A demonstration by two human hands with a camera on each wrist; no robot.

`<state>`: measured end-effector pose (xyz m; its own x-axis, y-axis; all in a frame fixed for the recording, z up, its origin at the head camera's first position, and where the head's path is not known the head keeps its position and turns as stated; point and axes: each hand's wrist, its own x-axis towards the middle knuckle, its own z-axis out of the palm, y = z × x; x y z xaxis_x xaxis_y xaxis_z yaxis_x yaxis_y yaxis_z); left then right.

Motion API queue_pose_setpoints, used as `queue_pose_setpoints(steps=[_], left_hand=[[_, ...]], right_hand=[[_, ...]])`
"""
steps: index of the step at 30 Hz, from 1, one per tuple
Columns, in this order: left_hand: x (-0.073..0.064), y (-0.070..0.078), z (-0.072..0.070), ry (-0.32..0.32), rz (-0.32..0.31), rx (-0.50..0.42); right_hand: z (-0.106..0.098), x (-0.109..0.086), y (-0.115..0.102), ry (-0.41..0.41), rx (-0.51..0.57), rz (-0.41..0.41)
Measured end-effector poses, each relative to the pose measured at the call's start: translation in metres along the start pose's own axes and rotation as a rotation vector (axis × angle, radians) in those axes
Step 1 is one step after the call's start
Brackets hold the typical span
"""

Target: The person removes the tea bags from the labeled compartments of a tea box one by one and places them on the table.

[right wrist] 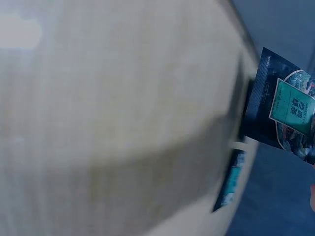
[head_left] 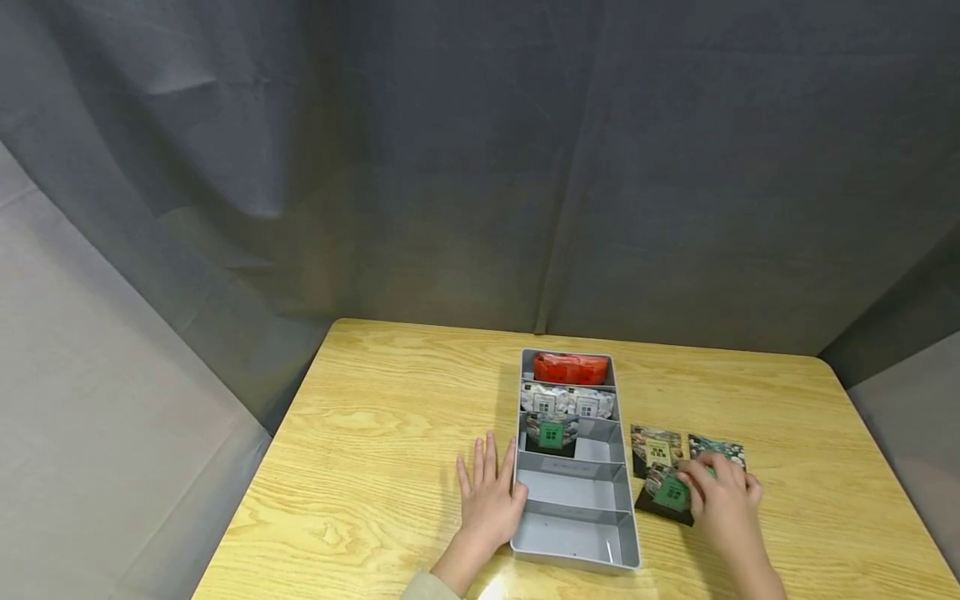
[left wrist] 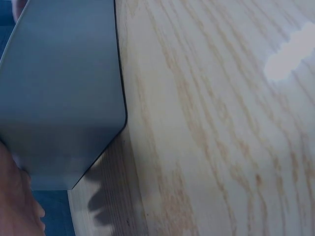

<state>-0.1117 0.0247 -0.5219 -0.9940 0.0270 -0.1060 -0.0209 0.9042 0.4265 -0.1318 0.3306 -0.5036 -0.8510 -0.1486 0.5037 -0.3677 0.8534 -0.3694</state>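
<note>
In the head view a grey divided tray (head_left: 573,533) stands on the table. Spread, mostly straight fingers of my left hand (head_left: 489,510) rest against its left side, the thumb at the rim. My right hand (head_left: 726,498), right of the tray, pinches a black tea sachet (head_left: 670,492) with a green label; its label also shows in the right wrist view, where the sachet (right wrist: 290,105) is tilted off the table. Behind it lie a yellow-labelled sachet (head_left: 657,448) and another sachet (head_left: 718,448), partly hidden by the right hand. One green-labelled sachet (head_left: 551,435) sits in the tray's middle compartment.
Red sachets (head_left: 572,369) fill the tray's far compartment, with white-patterned sachets (head_left: 566,402) in the one before it. Under everything is a wood-grain table (head_left: 375,467). A dark curtain (head_left: 465,167) hangs behind its far edge, with pale panels at both sides.
</note>
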Motion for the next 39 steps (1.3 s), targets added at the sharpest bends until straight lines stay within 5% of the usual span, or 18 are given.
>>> queue_pose_setpoints(steps=[12,39], left_hand=[[-0.001,0.001,-0.002,0.001,0.004,-0.002],[0.0,-0.001,0.001,-0.005,0.0,0.009]], right_hand=[[0.036,-0.026,0.02,-0.122,-0.066,0.05],[0.066,-0.039,0.028,-0.06,-0.065,0.099]])
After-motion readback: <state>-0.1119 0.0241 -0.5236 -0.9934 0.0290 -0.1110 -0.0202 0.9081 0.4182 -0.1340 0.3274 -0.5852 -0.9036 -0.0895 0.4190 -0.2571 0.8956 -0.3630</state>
